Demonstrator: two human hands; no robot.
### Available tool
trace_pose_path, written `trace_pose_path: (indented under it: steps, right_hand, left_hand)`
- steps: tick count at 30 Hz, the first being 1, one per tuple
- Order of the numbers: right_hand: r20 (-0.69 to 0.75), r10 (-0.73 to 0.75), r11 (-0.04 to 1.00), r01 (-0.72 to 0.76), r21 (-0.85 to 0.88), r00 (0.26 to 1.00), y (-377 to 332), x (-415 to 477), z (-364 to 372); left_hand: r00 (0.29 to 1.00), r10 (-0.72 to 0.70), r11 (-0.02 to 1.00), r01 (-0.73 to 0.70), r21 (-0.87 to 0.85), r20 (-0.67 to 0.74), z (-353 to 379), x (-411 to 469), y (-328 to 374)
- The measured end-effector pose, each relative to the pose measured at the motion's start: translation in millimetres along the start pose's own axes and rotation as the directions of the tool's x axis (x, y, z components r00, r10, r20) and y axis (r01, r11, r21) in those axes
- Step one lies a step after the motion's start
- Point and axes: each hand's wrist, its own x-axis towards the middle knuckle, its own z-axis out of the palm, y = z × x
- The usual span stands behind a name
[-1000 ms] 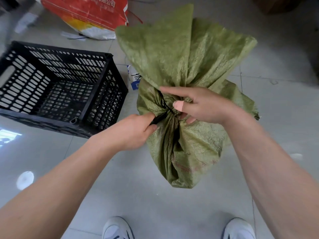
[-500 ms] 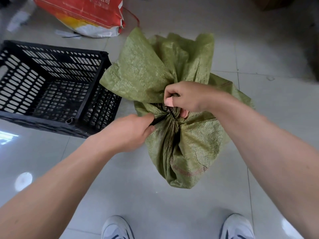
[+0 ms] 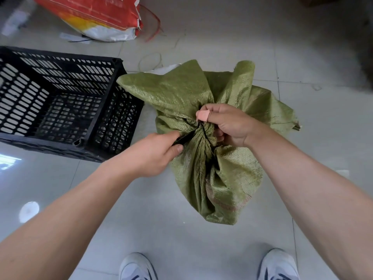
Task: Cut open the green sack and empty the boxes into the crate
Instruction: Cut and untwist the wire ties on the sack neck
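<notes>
Here the green sack (image 3: 214,158) stands on the tiled floor (image 3: 302,57), just beside the near right corner of the black crate (image 3: 60,102), close enough, I judge, that its contents can later be tipped straight across. The crate looks empty through its slatted walls, and no boxes are visible; they are presumably inside the sack.

The right hand (image 3: 228,126) is closed around the gathered neck of the sack, bunching the woven cloth just above the black tie (image 3: 203,131) that cinches it. A plaster wraps one fingertip. Gripping there seems meant to keep the neck taut and steady so the tie stands proud of the cloth.

The left hand (image 3: 155,152) is wrapped around a dark cutting tool (image 3: 182,139), which points in toward the tie; its tip reaches the folds at the neck, though whether it touches the tie itself I cannot tell. The loose top of the sack fans out behind the hands. The sack appears unopened.

An orange and white bag (image 3: 96,17) lies well apart on the floor beyond the crate.
</notes>
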Motion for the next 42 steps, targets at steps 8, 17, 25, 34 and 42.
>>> trace_pose_path:
  steps: [8, 17, 25, 34, 42]
  right_hand:
    - [0.006, -0.01, 0.998, 0.011, -0.066, 1.0, -5.0, -1.5, 1.1]
    - [0.08, -0.029, 0.996, 0.035, -0.078, 0.996, -7.7, -4.9, -2.6]
    - [0.087, -0.191, 0.951, 0.206, -0.229, 0.978, -9.7, -5.3, -4.6]
    - [0.114, -0.219, 0.914, 0.244, -0.323, 0.969, -13.2, -9.7, -5.5]
    - [0.062, -0.09, 0.995, 0.087, 0.045, 0.994, -12.2, -9.9, -2.8]
  left_hand:
    - [0.997, -0.033, 0.986, 0.02, 0.167, 0.075, -21.1, -0.8, 5.1]
    - [0.982, -0.035, 0.991, 0.011, 0.13, 0.183, -35.3, -4.7, 9.9]
    - [0.974, -0.025, 1.0, 0.022, 0.016, 0.226, -40.6, -3.6, 10.1]
    - [0.961, -0.046, 0.998, 0.055, -0.024, 0.271, -40.8, -5.1, 8.3]
    - [0.996, 0.088, 0.995, -0.088, 0.04, -0.023, -28.1, -6.2, 10.0]
